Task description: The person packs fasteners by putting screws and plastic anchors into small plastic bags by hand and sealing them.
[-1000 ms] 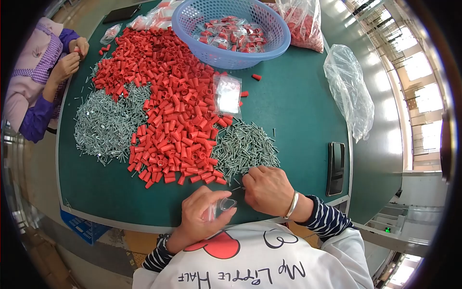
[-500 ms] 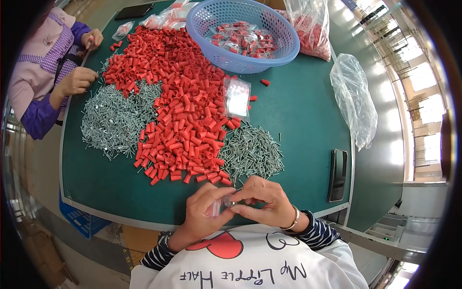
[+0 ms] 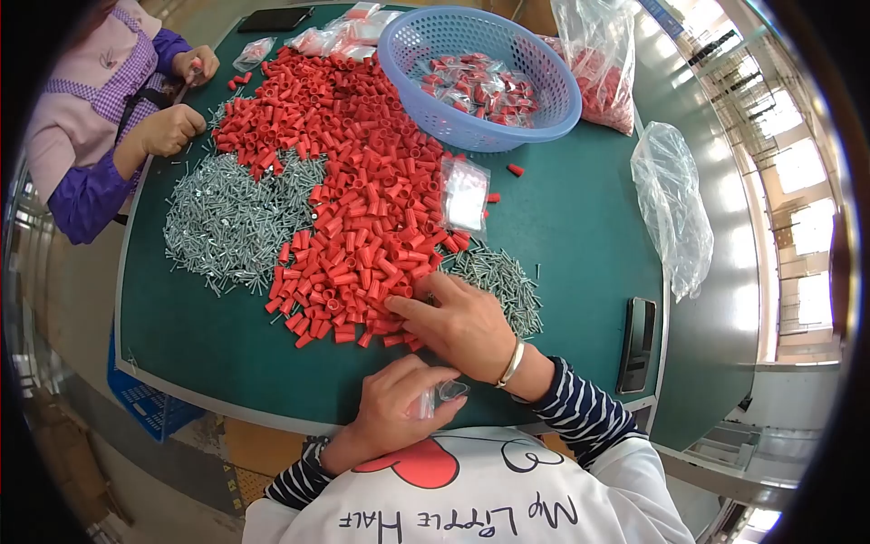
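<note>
My left hand [image 3: 399, 405], near the table's front edge, is closed on a small clear plastic bag [image 3: 426, 400] with its mouth held apart. What is inside the bag is hard to make out. Over the near right edge of a heap of red ribbed plastic caps [image 3: 349, 263], like wire connectors, my right hand [image 3: 462, 326] reaches down with thumb and forefinger apart, touching the caps. Partly behind that hand lies a small pile of grey screws [image 3: 512, 288]. A stack of flat clear bags [image 3: 466, 195] rests beside the caps.
A blue plastic basket [image 3: 399, 68] holds several filled bags. Behind it stands a large clear bag of red caps [image 3: 605, 86]. A larger screw heap [image 3: 231, 222] lies left, near a co-worker's hands [image 3: 172, 130]. A phone [image 3: 637, 344] and an empty plastic bag [image 3: 671, 199] lie right.
My right hand has left the small bag and moved up to the red caps. My left hand still holds the bag. The view has shifted slightly.
</note>
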The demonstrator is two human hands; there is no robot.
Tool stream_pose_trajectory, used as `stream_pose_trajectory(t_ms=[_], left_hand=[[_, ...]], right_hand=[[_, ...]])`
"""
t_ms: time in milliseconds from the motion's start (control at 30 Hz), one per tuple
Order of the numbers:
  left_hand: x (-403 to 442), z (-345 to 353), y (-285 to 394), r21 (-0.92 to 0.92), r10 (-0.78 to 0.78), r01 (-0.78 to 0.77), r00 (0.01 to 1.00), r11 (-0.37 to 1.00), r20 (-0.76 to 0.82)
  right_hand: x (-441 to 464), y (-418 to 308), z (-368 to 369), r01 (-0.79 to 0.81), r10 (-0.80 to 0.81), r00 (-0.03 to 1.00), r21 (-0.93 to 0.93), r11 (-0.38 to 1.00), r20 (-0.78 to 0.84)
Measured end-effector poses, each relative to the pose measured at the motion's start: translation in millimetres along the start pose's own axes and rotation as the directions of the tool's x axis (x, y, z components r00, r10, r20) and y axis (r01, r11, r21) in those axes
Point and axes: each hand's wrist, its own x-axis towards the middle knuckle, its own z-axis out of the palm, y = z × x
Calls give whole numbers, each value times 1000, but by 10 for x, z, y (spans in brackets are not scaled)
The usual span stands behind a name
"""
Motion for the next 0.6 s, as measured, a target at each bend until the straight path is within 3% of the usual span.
stream_pose_trajectory(t_ms=[200,300,500,600], left_hand=[[-10,-22,-16,-21,-41,40,998,999,-44],[-2,-26,3,-8,-62,62,997,998,-43],[4,-12,-5,10,-81,82,992,997,-98],[-21,-7,-41,-16,-106,105,986,994,-128]], right_hand=[[9,14,20,29,-28,994,-12,1000,105],[-30,43,44,0,-1,997,14,1000,80],[-62,151,1,22,10,994,283,959,-112],[-109,91,-263,2,45,993,380,925,-113]])
